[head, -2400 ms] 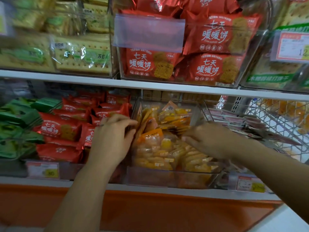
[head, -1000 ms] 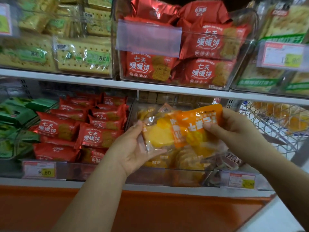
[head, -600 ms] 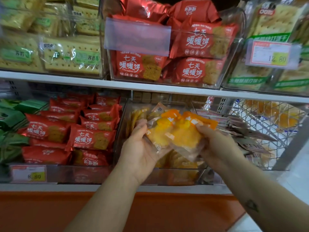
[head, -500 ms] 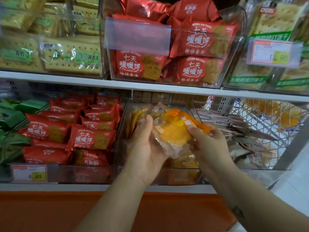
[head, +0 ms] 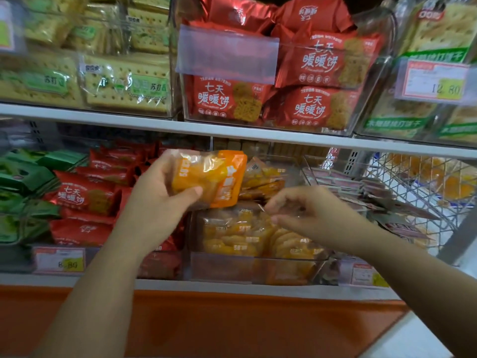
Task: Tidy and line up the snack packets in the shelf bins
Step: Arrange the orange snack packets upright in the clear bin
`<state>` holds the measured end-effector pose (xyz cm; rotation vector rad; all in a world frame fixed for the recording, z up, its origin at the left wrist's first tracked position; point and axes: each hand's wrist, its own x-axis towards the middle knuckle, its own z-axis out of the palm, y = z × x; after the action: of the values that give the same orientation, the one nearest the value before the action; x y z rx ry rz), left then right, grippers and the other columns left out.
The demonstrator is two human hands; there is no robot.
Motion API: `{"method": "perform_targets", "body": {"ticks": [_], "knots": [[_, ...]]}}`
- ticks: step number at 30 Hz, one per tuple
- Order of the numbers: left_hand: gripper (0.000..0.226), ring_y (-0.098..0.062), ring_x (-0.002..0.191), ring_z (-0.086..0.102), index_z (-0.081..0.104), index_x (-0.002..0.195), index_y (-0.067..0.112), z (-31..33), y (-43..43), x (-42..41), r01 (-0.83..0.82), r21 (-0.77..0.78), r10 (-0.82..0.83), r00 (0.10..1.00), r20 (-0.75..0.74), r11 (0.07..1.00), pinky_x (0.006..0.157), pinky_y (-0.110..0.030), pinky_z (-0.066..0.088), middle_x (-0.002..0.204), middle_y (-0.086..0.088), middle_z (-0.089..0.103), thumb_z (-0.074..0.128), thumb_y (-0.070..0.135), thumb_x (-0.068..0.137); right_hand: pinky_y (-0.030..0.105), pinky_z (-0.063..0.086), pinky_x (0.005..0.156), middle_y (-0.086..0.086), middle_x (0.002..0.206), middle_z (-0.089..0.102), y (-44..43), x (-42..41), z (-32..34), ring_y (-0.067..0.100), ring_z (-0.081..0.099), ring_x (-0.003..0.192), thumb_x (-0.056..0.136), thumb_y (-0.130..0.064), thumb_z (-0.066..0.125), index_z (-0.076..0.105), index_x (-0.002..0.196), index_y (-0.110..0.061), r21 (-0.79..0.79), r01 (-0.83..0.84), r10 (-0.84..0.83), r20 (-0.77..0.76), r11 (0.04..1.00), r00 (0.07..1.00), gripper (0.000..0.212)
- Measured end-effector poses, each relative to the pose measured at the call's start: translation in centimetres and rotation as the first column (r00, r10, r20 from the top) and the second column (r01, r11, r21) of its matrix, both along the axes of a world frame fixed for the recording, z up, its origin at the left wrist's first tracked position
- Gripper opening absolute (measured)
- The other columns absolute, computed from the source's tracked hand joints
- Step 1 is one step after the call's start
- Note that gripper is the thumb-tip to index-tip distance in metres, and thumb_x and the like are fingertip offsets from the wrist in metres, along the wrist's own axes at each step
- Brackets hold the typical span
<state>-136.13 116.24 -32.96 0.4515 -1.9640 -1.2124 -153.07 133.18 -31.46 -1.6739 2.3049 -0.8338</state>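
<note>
Above the middle bin, left hand fingers clamp the orange packet; right hand fingers curl, perhaps pinching film

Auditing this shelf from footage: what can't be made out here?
Head view:
- Blurred right hand: whether its fingers pinch a wrapper.
- Blurred lower-left price tag: first digit.
- Print on orange packet: partly covered by left hand.
- Labels on flat packets, right bin: too small.

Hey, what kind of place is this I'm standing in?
Most likely a shop's snack aisle: clear shelf bins full of red biscuit packets, price tags clipped to bin fronts, and an orange packet in the left hand.
</note>
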Motion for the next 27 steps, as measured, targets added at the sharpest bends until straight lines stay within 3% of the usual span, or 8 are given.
{"method": "perform_targets", "body": {"ticks": [5, 9, 12, 15, 17, 19, 22, 27], "knots": [[0.037, -0.001, 0.09, 0.065, 0.058, 0.102, 0.038, -0.1, -1.0, 2.1, 0.078, 0.06, -0.079, 0.997, 0.018, 0.995, 0.08, -0.03, 0.05, 0.098, 0.019, 0.068, 0.065, 0.007, 0.085, 0.031, 0.035, 0.1, -0.011, 0.127, 0.052, -2.0, 1.1, -2.3, 0.007, 0.043, 0.118, 0.089, -0.034, 0.061, 0.068, 0.107, -0.034, 0.21, -0.153, 0.213, -0.304, 0.966, 0.928, 0.02], [0.039, -0.004, 0.094, 0.066, 0.059, 0.108, 0.035, -0.8, -1.3, 2.5, 0.126, 0.042, -0.128, 0.99, 0.058, 0.991, 0.083, -0.032, 0.052, 0.1, 0.016, 0.069, 0.066, 0.005, 0.084, 0.032, 0.034, 0.087, -0.014, 0.11, 0.058, -4.4, 0.2, -4.2, 0.012, 0.047, 0.108, 0.081, -0.043, 0.066, 0.06, 0.101, -0.038, 0.224, -0.039, 0.14, -0.458, 0.974, 0.878, 0.021], [0.044, -0.002, 0.092, 0.065, 0.06, 0.104, 0.038, -0.9, -1.3, 3.0, 0.18, 0.022, -0.181, 0.98, 0.076, 0.983, 0.073, -0.02, 0.053, 0.098, 0.019, 0.069, 0.067, 0.001, 0.082, 0.033, 0.04, 0.084, -0.009, 0.09, 0.065, -6.1, -0.6, -4.9, 0.016, 0.058, 0.094, 0.076, -0.038, 0.072, 0.057, 0.079, -0.027, 0.192, -0.019, 0.106, -0.454, 0.981, 0.884, 0.019], [0.045, 0.003, 0.091, 0.064, 0.06, 0.102, 0.042, -0.8, -1.1, 3.2, 0.234, -0.028, -0.227, 0.961, 0.16, 0.972, 0.071, -0.011, 0.051, 0.098, 0.024, 0.067, 0.069, 0.003, 0.081, 0.034, 0.046, 0.08, -0.004, 0.091, 0.07, -6.8, -1.0, -4.7, 0.019, 0.062, 0.091, 0.076, -0.036, 0.072, 0.067, 0.086, -0.022, 0.211, -0.038, 0.113, -0.359, 0.977, 0.926, 0.018], [0.044, 0.009, 0.091, 0.061, 0.059, 0.103, 0.045, -1.1, -1.0, 2.8, 0.226, -0.101, -0.192, 0.945, 0.266, 0.969, 0.069, -0.008, 0.049, 0.095, 0.028, 0.066, 0.07, 0.008, 0.083, 0.029, 0.046, 0.07, -0.011, 0.079, 0.066, -6.8, -1.3, -4.4, 0.009, 0.06, 0.079, 0.076, -0.027, 0.073, 0.063, 0.076, -0.025, 0.212, -0.072, 0.135, -0.301, 0.975, 0.944, 0.01], [0.043, 0.008, 0.096, 0.059, 0.057, 0.11, 0.046, -1.5, -0.8, 1.9, 0.196, -0.252, -0.088, 0.92, 0.383, 0.948, 0.073, -0.012, 0.05, 0.101, 0.029, 0.063, 0.068, 0.014, 0.085, 0.018, 0.042, 0.064, -0.019, 0.07, 0.058, -6.6, -1.3, -3.8, -0.004, 0.053, 0.069, 0.08, -0.016, 0.069, 0.059, 0.072, -0.026, 0.264, -0.077, 0.152, -0.275, 0.961, 0.95, 0.016], [0.047, -0.009, 0.113, 0.054, 0.048, 0.127, 0.045, -2.1, -0.1, -0.1, 0.178, -0.535, 0.134, 0.86, 0.493, 0.826, 0.085, -0.03, 0.047, 0.123, 0.02, 0.057, 0.063, 0.023, 0.088, 0.014, 0.047, 0.073, -0.014, 0.088, 0.067, -5.8, -1.4, -2.8, -0.005, 0.059, 0.081, 0.086, -0.013, 0.064, 0.069, 0.09, -0.018, 0.309, -0.105, 0.181, -0.227, 0.945, 0.957, 0.008], [0.057, -0.018, 0.118, 0.049, 0.039, 0.134, 0.044, -4.4, 0.8, -2.8, 0.309, -0.69, 0.242, 0.779, 0.578, 0.654, 0.091, -0.038, 0.032, 0.133, 0.01, 0.055, 0.056, 0.013, 0.09, 0.003, 0.04, 0.069, -0.021, 0.086, 0.065, -3.5, -1.4, -1.3, -0.014, 0.056, 0.081, 0.087, -0.018, 0.064, 0.068, 0.092, -0.029, 0.215, -0.097, 0.139, -0.19, 0.972, 0.972, 0.013]]}}
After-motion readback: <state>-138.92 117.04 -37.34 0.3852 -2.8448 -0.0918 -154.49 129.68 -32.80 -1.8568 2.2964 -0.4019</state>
